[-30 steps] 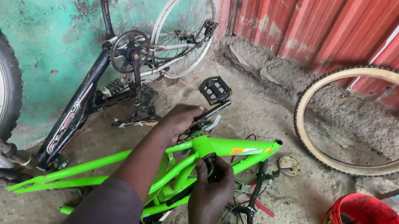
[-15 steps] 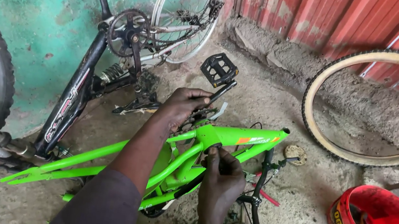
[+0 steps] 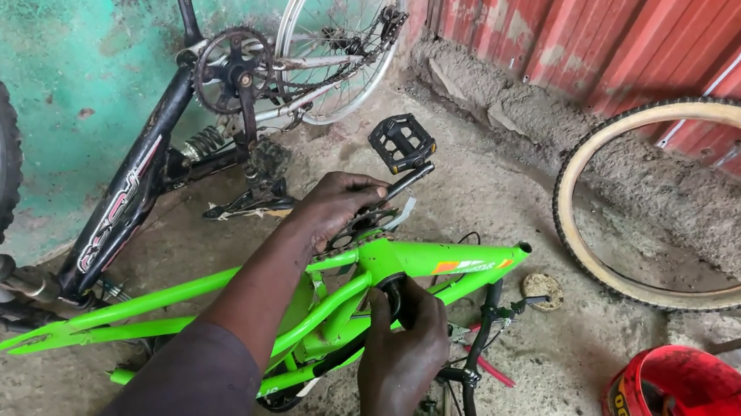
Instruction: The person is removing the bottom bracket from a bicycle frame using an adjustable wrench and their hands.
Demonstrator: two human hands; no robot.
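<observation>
Head view: left hand (image 3: pixel 336 208) grips the crank beside the pedal (image 3: pixel 402 141), steadying the green bicycle frame (image 3: pixel 347 298) while right hand (image 3: pixel 405 336) pinches its bottom bracket.

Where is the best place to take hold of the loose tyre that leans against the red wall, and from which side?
Probably at the top arc of the tyre, with a hand coming from above. It stands nearly upright against the red wall, so the top is free, and the open ring lets fingers hook under the tread. Its bottom rests on the ground and rubble.
</observation>
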